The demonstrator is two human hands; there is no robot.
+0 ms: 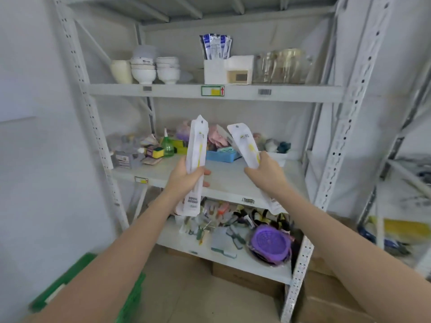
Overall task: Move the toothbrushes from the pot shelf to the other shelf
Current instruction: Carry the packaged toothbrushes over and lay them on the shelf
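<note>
My left hand (189,174) grips a white toothbrush pack (197,145) upright; a yellow brush shows through it. A second white toothbrush pack (248,145), tilted to the left, is held in my right hand (265,170). Both packs hang in front of the middle shelf (233,180) of a white metal rack. On the top shelf (186,90), a white holder box (213,71) carries several blue-and-white packs (215,46).
The top shelf also carries stacked white bowls (154,68) and glass jars (282,66). Sponges, a green spray bottle (168,146) and a blue tray (221,156) fill the back of the middle shelf. A purple strainer (270,242) lies on the bottom shelf. A green crate (77,273) stands on the floor at left.
</note>
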